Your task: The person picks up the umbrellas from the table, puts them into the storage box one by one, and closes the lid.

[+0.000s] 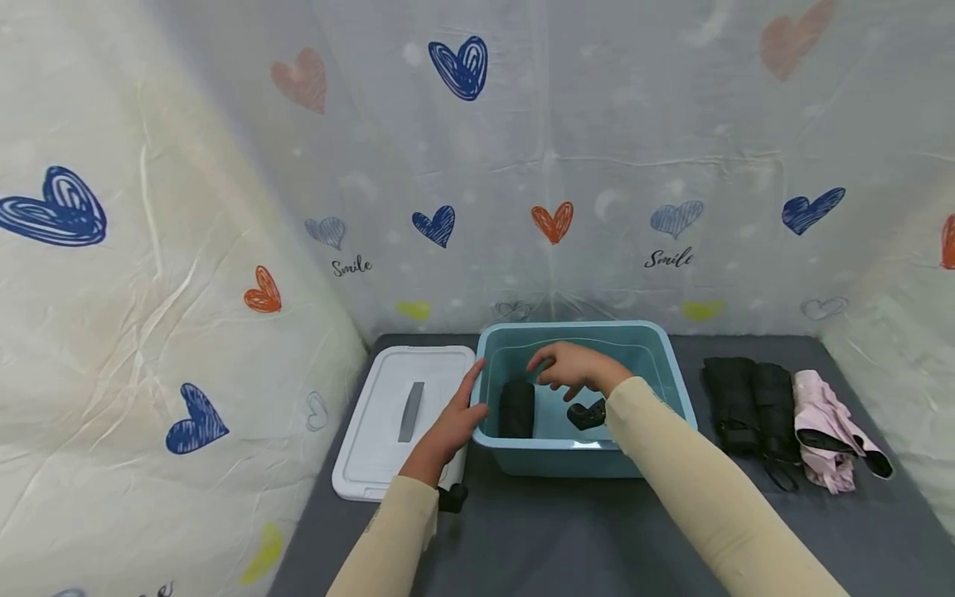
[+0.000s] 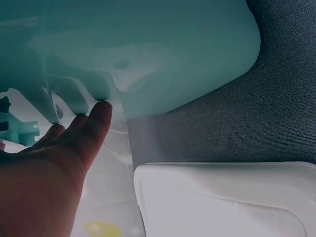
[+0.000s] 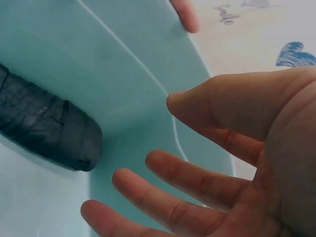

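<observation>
A black folded umbrella lies against the left wall inside a light-blue storage bin. Over the bin, my right hand hovers with its fingers spread and loosely bent, holding nothing. The same umbrella shows in the right wrist view, apart from the fingertips. My left hand rests at the bin's left rim with fingers straight. From the left wrist view, the left fingers lie along the bin's outer wall.
A white lid with a grey handle lies left of the bin. To the right are two more black folded umbrellas and a pink one with black lining. A patterned curtain hangs behind the grey table.
</observation>
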Action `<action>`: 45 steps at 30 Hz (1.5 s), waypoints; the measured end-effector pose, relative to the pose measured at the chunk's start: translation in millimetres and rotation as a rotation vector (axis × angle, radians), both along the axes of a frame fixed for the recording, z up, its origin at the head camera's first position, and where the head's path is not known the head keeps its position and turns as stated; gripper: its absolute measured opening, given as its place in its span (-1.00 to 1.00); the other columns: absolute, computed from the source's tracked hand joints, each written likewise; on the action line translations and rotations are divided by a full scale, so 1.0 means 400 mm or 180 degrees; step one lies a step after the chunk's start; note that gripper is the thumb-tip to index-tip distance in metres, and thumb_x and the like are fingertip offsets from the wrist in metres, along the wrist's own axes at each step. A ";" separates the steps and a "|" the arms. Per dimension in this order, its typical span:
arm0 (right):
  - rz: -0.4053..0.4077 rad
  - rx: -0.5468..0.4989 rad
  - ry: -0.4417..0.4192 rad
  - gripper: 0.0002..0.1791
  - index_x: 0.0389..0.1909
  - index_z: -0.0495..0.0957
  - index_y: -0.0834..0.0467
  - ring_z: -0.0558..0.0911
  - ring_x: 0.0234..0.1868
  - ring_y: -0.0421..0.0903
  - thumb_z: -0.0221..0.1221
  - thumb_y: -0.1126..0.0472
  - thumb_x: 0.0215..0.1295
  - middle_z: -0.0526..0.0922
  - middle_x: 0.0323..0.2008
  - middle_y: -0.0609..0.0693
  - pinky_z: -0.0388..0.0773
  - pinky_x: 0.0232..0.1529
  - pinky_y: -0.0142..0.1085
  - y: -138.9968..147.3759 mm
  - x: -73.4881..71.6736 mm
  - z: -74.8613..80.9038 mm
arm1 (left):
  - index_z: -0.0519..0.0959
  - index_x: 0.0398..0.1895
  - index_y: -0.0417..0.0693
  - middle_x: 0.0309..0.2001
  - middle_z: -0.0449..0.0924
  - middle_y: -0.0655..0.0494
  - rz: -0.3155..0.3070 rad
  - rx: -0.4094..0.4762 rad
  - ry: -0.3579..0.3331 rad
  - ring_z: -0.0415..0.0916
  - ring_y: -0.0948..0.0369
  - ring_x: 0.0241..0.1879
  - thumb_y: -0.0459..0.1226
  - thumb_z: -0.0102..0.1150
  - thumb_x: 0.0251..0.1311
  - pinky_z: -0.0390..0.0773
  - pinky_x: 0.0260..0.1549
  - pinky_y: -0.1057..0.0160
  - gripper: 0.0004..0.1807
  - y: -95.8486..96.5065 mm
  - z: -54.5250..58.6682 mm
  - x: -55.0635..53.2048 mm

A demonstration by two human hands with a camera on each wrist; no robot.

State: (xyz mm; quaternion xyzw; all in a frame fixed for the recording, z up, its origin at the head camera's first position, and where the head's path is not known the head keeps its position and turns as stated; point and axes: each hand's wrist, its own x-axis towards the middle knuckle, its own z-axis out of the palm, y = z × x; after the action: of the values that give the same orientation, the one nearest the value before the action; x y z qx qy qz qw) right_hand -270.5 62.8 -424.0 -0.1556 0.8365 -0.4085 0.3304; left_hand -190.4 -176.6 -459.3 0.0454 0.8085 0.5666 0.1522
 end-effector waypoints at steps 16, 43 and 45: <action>0.0051 -0.0198 0.0165 -0.62 0.21 0.47 0.03 0.51 -0.10 -0.03 0.05 0.16 0.40 0.56 -0.01 0.07 0.57 -0.10 -0.08 0.104 0.029 0.038 | -0.08 0.48 0.61 0.54 -0.10 0.10 0.0219 -0.0129 0.0188 0.15 -0.13 0.32 -0.29 -0.14 0.23 0.33 0.08 -0.21 -0.18 -0.006 -0.084 -0.037; -0.0072 -0.0387 0.0452 -0.52 0.32 0.37 0.14 0.43 0.27 0.18 0.03 0.12 0.43 0.37 0.30 0.24 0.45 0.19 0.01 0.361 0.098 0.093 | -0.08 0.50 0.56 0.54 -0.10 0.08 0.0184 -0.0213 0.0269 0.16 -0.09 0.30 -0.32 -0.13 0.20 0.33 0.05 -0.14 -0.15 -0.001 -0.079 -0.043; -0.0106 -0.0377 0.0485 -0.50 0.33 0.35 0.17 0.42 0.28 0.21 0.03 0.10 0.44 0.36 0.31 0.26 0.45 0.19 0.02 0.383 0.105 0.095 | -0.09 0.51 0.52 0.54 -0.11 0.07 0.0163 -0.0197 0.0244 0.15 -0.09 0.30 -0.33 -0.13 0.21 0.32 0.06 -0.14 -0.15 -0.003 -0.080 -0.044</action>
State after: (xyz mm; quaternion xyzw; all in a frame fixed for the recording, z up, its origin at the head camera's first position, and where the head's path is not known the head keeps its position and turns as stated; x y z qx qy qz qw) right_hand -228.4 215.9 -386.2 -0.1917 0.8360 -0.4497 0.2492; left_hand -208.1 -177.9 -491.3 0.0416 0.8318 0.5429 0.1079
